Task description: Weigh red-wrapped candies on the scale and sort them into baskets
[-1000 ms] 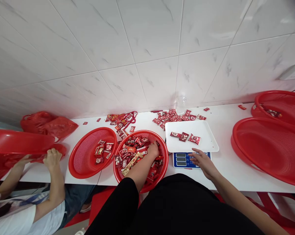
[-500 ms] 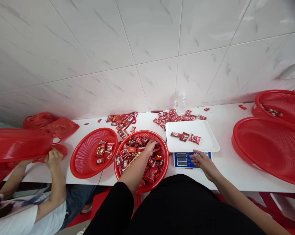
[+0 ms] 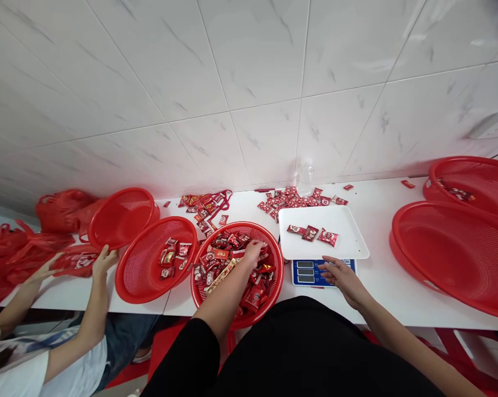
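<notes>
Right hand (image 3: 344,275) lies flat at the scale (image 3: 310,271), fingers spread loose over its blue panel, gripping nothing. Left hand (image 3: 253,253) is down in the middle basket (image 3: 273,275), fingers curled into the heap of red sweets (image 3: 224,259); whether they have closed on one, I cannot tell. Just beyond, three sweets lie on the scale's white tray (image 3: 348,245). Left of that, a second basket (image 3: 141,275) holds a few sweets, and a co-worker's hand (image 3: 103,259) rests beside it. Farther back, loose sweets are scattered by the wall (image 3: 249,82).
</notes>
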Motion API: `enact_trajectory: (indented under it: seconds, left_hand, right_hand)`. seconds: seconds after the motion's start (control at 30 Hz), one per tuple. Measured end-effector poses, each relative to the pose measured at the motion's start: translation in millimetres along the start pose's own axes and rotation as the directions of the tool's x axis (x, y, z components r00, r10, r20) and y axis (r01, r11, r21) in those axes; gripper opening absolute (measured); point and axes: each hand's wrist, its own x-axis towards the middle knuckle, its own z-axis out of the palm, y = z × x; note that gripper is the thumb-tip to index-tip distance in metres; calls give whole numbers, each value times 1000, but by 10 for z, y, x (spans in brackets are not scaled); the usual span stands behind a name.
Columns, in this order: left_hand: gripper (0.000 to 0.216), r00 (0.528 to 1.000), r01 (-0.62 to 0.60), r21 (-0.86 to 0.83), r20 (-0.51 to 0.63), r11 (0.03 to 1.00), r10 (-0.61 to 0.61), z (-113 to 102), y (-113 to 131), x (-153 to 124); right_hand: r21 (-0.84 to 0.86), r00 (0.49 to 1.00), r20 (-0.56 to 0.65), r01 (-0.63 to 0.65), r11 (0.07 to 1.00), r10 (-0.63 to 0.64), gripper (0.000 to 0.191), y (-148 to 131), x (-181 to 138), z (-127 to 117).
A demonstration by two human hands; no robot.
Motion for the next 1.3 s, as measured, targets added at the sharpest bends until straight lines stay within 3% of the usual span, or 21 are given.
enact_trajectory:
  seconds: [0.13,0.2,0.37,0.47,0.57,0.77,1.03,1.3]
  left_hand:
    - [20,998,-62,-53,0,997,62,-60,141,-101]
    - [21,994,-80,-92,67,993,86,-4,207,-165]
    - [27,936,8,46,352,999,-24,444,225,-301]
    - [33,900,36,125,428,992,-87,718,177,-316]
    - [41,914,17,144,400,989,-74,845,158,-276]
    - [54,952,-62,132,305,989,18,835,187,-244]
    - [41,909,71,27,409,997,-75,876,102,-283]
    - [24,932,6,-115,362,993,37,824,96,-203]
  right_hand:
    - [4,1000,-4,-5,1000,5,44,57,28,-55]
    - [6,1000,-2,-10,1000,10,43,80,47,-73]
    - [10,1000,8,-9,1000,9,41,86,86,-72]
    - [13,1000,13,-10,1000,9,40,56,90,-81]
    - [21,1000,12,-2,1000,1,42,26,82,-123]
    - [30,1000,12,-7,1000,7,41,56,89,-179]
    - [12,999,36,9,1000,-9,38,17,122,-89]
    - [-111,996,86,29,993,-20,39,-45,161,120]
